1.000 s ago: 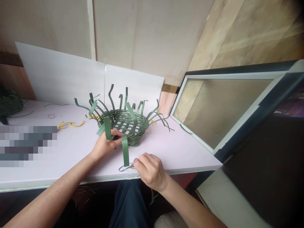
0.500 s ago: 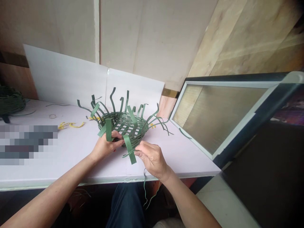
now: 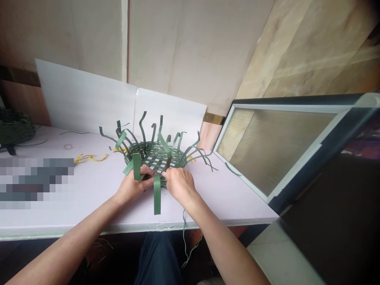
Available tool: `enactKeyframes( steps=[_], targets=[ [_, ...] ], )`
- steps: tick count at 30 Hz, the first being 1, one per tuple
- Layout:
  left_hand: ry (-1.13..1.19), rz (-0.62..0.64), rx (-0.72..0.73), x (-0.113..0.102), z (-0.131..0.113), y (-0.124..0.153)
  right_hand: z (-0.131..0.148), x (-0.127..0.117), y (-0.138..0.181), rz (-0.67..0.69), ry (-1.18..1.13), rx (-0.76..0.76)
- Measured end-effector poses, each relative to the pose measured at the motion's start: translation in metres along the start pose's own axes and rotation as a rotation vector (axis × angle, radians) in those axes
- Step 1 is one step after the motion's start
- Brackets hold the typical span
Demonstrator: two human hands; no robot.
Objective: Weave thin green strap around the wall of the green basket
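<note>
A green woven basket point(image 3: 175, 156), with many flat strips sticking up and out around its rim, sits near the front of the table. My left hand point(image 3: 135, 185) is closed on the basket's near left wall, thumb outside and fingers reaching over the edge. At the near right rim, my right hand point(image 3: 180, 183) is closed with its fingertips pinched at the weave. A thin green strand point(image 3: 184, 233) trails from under that hand over the table's edge. Between both hands one flat green strip point(image 3: 157, 196) hangs down outside the basket. My right fingertips are partly hidden.
Yellow strips point(image 3: 90, 158) and a small ring point(image 3: 68, 147) lie on the white table point(image 3: 97, 186). Another dark green basket point(image 3: 16, 126) stands at the far left. A framed panel point(image 3: 276, 142) leans at the right, and white boards point(image 3: 86, 99) stand behind.
My right hand has moved up and inward, from in front of the basket to its near rim. The near flat strip now hangs straighter. My left hand stays on the wall.
</note>
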State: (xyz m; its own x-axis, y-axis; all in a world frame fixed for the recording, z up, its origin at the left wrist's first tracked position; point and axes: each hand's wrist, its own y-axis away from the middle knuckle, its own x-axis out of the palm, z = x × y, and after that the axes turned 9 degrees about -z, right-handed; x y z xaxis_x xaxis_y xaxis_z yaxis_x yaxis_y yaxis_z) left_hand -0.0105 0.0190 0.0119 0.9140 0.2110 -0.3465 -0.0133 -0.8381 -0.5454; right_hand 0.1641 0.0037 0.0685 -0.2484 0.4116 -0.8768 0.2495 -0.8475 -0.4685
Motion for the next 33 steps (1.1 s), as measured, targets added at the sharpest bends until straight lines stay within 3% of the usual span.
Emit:
enactKeyframes(
  steps=[5,8,14,17,20,26,33],
  targets=[
    [0.028,-0.071,0.042,-0.001,0.003,0.001,-0.001,0.006,-0.002,0.059,-0.056,0.093],
    [-0.008,-0.044,0.081,-0.004,0.001,0.000,-0.007,0.004,-0.010,0.113,-0.135,0.145],
    [-0.045,0.007,0.109,-0.009,-0.007,-0.004,-0.029,0.007,-0.025,0.306,-0.475,0.202],
    [-0.052,-0.001,0.091,-0.009,-0.008,-0.004,-0.036,0.014,-0.021,0.318,-0.602,0.219],
    [-0.073,0.005,0.071,-0.008,-0.006,-0.004,-0.038,0.020,-0.012,0.254,-0.700,0.213],
    [-0.131,-0.009,0.055,-0.009,-0.006,-0.003,-0.028,0.024,0.004,-0.174,-0.442,0.192],
    [-0.200,0.045,0.193,-0.014,-0.007,-0.006,-0.027,0.025,0.005,-0.190,-0.192,0.101]
  ],
)
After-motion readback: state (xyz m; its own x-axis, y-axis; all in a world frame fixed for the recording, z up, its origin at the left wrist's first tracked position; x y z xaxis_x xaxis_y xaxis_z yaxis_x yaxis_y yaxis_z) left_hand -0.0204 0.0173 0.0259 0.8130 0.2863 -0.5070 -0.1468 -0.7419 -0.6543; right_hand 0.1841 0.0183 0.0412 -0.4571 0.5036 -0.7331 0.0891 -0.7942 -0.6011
